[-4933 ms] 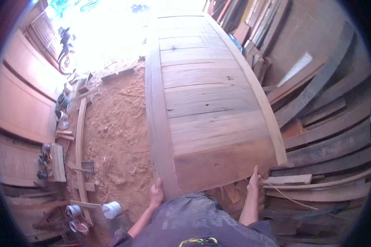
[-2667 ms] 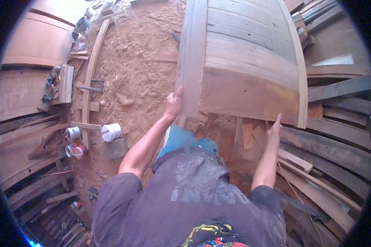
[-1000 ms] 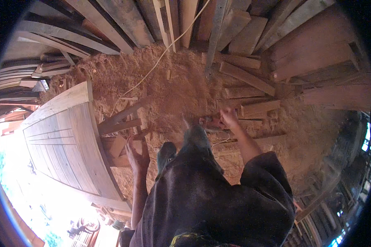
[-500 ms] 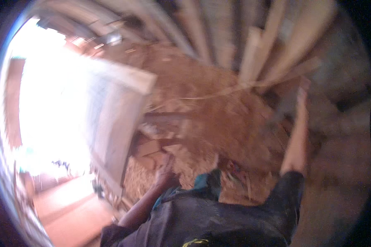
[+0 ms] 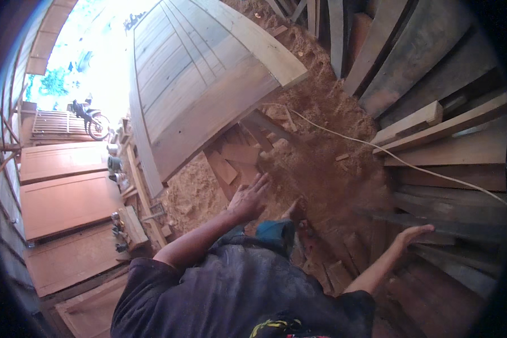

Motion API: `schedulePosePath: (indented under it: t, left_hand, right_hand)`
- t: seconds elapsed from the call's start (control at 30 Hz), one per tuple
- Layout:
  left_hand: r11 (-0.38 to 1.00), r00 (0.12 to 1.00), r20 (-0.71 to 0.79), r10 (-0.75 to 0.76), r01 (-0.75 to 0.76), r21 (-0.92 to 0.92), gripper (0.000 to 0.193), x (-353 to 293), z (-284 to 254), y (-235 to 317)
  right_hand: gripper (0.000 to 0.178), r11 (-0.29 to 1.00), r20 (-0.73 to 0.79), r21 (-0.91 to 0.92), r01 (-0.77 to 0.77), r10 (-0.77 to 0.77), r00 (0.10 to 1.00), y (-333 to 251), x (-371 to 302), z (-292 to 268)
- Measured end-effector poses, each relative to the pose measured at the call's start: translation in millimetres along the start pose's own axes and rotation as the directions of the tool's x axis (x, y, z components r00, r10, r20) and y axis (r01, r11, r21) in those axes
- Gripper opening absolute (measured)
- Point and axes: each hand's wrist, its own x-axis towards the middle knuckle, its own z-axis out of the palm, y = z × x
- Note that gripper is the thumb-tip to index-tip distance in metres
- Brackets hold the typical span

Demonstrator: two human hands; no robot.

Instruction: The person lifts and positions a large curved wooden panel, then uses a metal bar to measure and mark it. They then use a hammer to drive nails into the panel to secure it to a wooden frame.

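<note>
My left hand (image 5: 249, 199) hovers in front of my body with its fingers stretched out, and it holds nothing. Beyond it lies a large wooden door panel (image 5: 200, 90) with grooved lines, its near edge a short way from my fingertips. Flat offcuts of brown board (image 5: 239, 153) show below that edge. My right arm reaches out to the right. Its hand (image 5: 416, 233) is seen edge-on, fingers straight and flat, in front of dark leaning planks (image 5: 434, 217). I see no thing in it, and cannot tell whether it touches the planks.
Sawdust (image 5: 327, 169) covers the ground. A pale cable (image 5: 343, 135) crosses it towards the right. Boards (image 5: 417, 67) lean along the right side. Reddish panels (image 5: 67, 203) stand at the left, near clamps (image 5: 121, 231) and a motorcycle (image 5: 91, 119) outside.
My view has swung to the right and steadied. The door panel now shows more fully. My right hand appears lower in the picture; my left still has its fingers out.
</note>
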Motion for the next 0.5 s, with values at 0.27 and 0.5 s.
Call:
schedulePosePath:
  t: [0.27, 0.5]
  left_hand:
    - [0.995, 0.995, -0.018, 0.101, -0.100, 0.013, 0.082, 4, -7, -10]
    - [0.984, 0.977, -0.131, 0.166, -0.173, -0.048, 0.083, 14, 22, -30]
  right_hand:
    - [0.056, 0.863, 0.107, 0.495, -0.101, 0.055, 0.993, -91, -98, -37]
    - [0.062, 0.746, 0.327, 0.654, -0.128, -0.125, 0.937, -198, -155, -64]
